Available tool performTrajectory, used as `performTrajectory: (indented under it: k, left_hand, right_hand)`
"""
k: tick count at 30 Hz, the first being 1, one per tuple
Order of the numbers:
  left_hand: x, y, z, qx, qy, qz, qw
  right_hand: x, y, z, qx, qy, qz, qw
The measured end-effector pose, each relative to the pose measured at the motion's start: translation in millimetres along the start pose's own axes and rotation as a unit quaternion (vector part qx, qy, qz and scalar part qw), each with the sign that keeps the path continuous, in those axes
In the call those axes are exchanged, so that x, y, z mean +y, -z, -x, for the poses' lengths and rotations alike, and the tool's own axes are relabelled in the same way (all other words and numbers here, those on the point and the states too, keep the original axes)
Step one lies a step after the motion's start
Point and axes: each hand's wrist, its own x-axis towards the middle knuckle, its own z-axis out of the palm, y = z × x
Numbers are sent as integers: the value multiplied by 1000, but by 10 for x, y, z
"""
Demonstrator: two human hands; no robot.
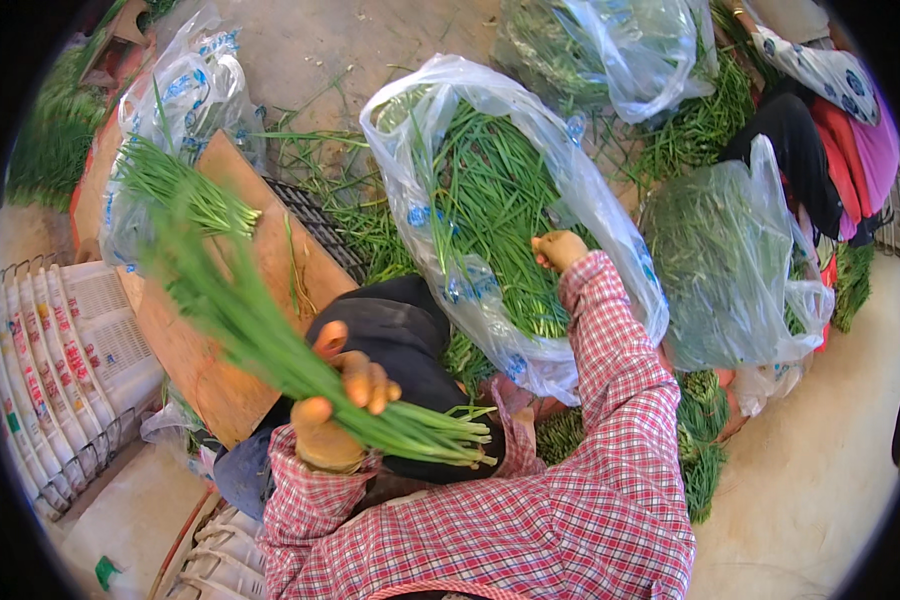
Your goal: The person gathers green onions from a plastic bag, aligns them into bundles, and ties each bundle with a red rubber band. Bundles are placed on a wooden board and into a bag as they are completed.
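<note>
My left hand (341, 397) grips a bunch of long green garlic chives (262, 330), its pale cut ends pointing right and its blurred leaf tips reaching up to the left. Over an open clear plastic bag (600, 187) is my right hand (562, 249), with its fingers curled in and nothing visible between them. Loose garlic chives (495, 195) fill that bag, just under the right hand. A smaller bunch of chives (195, 195) lies on a tilted wooden board (315, 251) at the left, beyond the held bunch.
More plastic bags of greens stand at the right (712, 262) and at the top (607, 52). A wire basket lined with printed paper (75, 360) is at the left. Another person's patterned sleeve (821, 71) shows at upper right. Loose greens litter the floor (315, 52).
</note>
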Motion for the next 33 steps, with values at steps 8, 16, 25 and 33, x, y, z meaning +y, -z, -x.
performTrajectory:
  k: [8, 16, 25, 33]
  left_hand:
    - [653, 242, -4, 27, -181, 37, 982]
    - [1230, 636, 347, 102, -221, 8, 970]
    - [1637, 1094, 690, 234, -216, -119, 940]
    - [1870, 1618, 852, 427, -121, -170, 880]
  right_hand:
    - [-1021, 307, -1365, 72, 82, -323, 940]
    - [-1438, 951, -1562, 100, 132, -141, 976]
    - [-1589, -48, -1231, 217, 80, 320, 919]
    - [-1587, -216, -1293, 212, -17, 314, 925]
